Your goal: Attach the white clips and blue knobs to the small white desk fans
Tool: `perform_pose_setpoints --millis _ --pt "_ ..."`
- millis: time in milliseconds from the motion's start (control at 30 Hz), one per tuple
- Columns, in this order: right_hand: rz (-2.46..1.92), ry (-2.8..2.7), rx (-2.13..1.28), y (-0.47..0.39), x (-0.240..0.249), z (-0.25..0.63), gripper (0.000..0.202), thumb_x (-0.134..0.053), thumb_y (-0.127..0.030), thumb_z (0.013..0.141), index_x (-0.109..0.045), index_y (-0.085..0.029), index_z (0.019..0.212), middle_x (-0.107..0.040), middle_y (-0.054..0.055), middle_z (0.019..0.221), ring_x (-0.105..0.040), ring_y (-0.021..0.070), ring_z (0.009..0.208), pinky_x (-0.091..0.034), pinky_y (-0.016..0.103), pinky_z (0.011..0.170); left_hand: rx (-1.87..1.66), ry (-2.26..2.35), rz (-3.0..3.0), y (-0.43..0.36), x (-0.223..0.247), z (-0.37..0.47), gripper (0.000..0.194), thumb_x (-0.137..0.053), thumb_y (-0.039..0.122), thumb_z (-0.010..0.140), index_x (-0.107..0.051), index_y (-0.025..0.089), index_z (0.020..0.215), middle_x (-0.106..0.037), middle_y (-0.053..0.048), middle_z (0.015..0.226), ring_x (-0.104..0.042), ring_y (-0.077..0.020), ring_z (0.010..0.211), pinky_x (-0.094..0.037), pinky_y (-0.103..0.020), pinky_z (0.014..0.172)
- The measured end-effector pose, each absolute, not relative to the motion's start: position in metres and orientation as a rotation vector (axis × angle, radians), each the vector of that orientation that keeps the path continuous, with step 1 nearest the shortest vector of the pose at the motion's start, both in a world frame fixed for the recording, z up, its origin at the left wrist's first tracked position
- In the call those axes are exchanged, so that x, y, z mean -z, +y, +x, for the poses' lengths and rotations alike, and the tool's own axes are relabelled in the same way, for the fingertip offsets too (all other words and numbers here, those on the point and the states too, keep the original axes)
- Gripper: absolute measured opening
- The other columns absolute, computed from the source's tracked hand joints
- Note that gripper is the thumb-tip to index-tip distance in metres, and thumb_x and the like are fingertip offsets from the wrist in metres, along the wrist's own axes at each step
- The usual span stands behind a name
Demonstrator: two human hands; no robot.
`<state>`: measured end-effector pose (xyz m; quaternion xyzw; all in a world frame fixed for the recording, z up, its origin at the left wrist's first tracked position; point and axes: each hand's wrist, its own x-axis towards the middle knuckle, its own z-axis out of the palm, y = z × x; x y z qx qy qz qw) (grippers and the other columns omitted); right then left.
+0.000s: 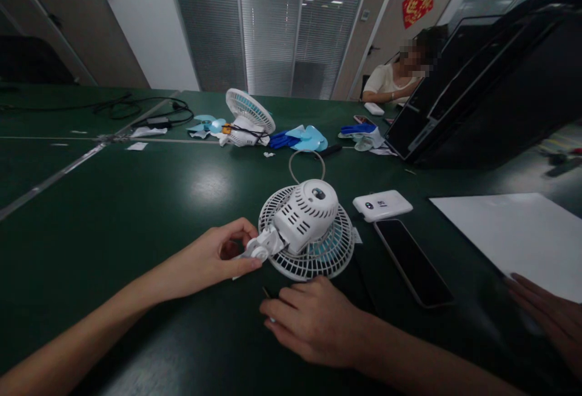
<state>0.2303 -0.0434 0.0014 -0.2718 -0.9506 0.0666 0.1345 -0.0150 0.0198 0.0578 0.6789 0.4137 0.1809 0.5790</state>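
A: Fan (305, 217) where?
B: Face-down on surface (136, 202), phone (413, 262) just right of it. L hand (208, 259) pinches its bracket (264, 249); R hand (316, 323), nearside of fan, fingers curled on thin tool (267, 292), mostly hidden.
A: Done/left?
B: Motor hsg (297, 223) + cage (339, 253) look joined; rest, can't tell.

The tabletop (159, 202) is coloured dark green. The near fan (302, 226) is finished in white, its housing (291, 219) patterned with dark slots, and pale blue is glimpsed through its white, ribbed grille (339, 259). White is also shown on the small device (391, 203), which is marked with dark characters. The phone (413, 262) is faced in black. The poster (418, 3) is coloured red, patterned with gold characters; the blinds (268, 26) are finely striped in grey.
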Motion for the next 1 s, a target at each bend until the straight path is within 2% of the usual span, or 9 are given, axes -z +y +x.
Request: perform_pose_setpoints --millis 133,267,400,500,567,700,1000 --pt "-0.778 -2.708 -0.174 -0.043 -0.001 0.230 0.020 -0.045 -0.035 0.101 -0.059 -0.025 0.113 -0.066 -0.003 0.079 -0.058 0.0137 0.063 -0.023 0.030 0.050 -0.472 1.016 1.532 0.016 -0.048 -0.007 0.034 -0.070 0.041 0.089 -0.055 0.019 0.109 -0.059 0.000 0.094 -0.051 -0.0098 0.061 -0.041 -0.019 0.050" --pt "-0.746 -2.515 -0.186 -0.044 -0.006 0.229 0.020 -0.052 -0.029 0.095 -0.059 -0.025 0.113 -0.064 -0.005 0.074 -0.059 0.0115 0.061 -0.029 0.030 0.051 -0.714 1.010 1.462 0.011 -0.027 0.003 0.034 -0.074 0.037 0.086 -0.056 0.019 0.109 -0.060 0.000 0.096 -0.052 -0.0101 0.066 -0.042 -0.018 0.053" --pt "-0.834 -2.206 -0.214 -0.042 -0.013 0.234 0.026 -0.058 -0.022 0.088 -0.056 -0.020 0.114 -0.065 -0.004 0.079 -0.060 0.0088 0.060 -0.040 0.026 0.056 -0.892 0.947 1.361 0.005 -0.012 0.010 0.033 -0.073 0.035 0.087 -0.057 0.019 0.112 -0.063 -0.003 0.101 -0.058 -0.0128 0.075 -0.045 -0.020 0.060" --pt "-0.911 -2.040 -0.241 -0.037 -0.012 0.240 0.028 -0.062 -0.018 0.087 -0.054 -0.019 0.113 -0.065 -0.004 0.080 -0.054 0.0062 0.053 -0.041 0.022 0.053 -0.883 0.902 1.291 -0.001 -0.012 0.011 0.035 -0.065 0.040 0.093 -0.055 0.018 0.118 -0.064 -0.001 0.084 -0.054 -0.0113 0.062 -0.043 -0.019 0.053" --pt "-0.947 -2.006 -0.258 -0.034 -0.010 0.242 0.027 -0.062 -0.017 0.088 -0.053 -0.020 0.113 -0.064 -0.004 0.081 -0.052 0.0056 0.051 -0.041 0.021 0.051 -0.875 0.861 1.261 -0.005 -0.014 0.011 0.036 -0.063 0.042 0.095 -0.054 0.017 0.120 -0.064 -0.001 0.078 -0.054 -0.0117 0.059 -0.046 -0.021 0.055" --pt "-0.961 -2.021 -0.260 -0.034 -0.011 0.240 0.022 -0.060 -0.016 0.089 -0.054 -0.020 0.110 -0.062 -0.003 0.080 -0.052 0.0062 0.052 -0.042 0.021 0.051 -0.857 0.815 1.230 -0.012 -0.015 0.014 0.035 -0.065 0.039 0.095 -0.055 0.015 0.120 -0.070 -0.003 0.073 -0.064 -0.0147 0.064 -0.051 -0.025 0.066" --pt "-0.940 -2.010 -0.146 -0.036 -0.015 0.239 0.029 -0.059 -0.013 0.083 -0.057 -0.020 0.111 -0.060 -0.002 0.076 -0.056 0.0101 0.058 -0.045 0.023 0.053 -0.897 0.912 1.129 -0.019 -0.013 0.022 0.029 -0.070 0.035 0.092 -0.061 0.016 0.111 -0.074 -0.003 0.077 -0.070 -0.0143 0.062 -0.055 -0.023 0.063"
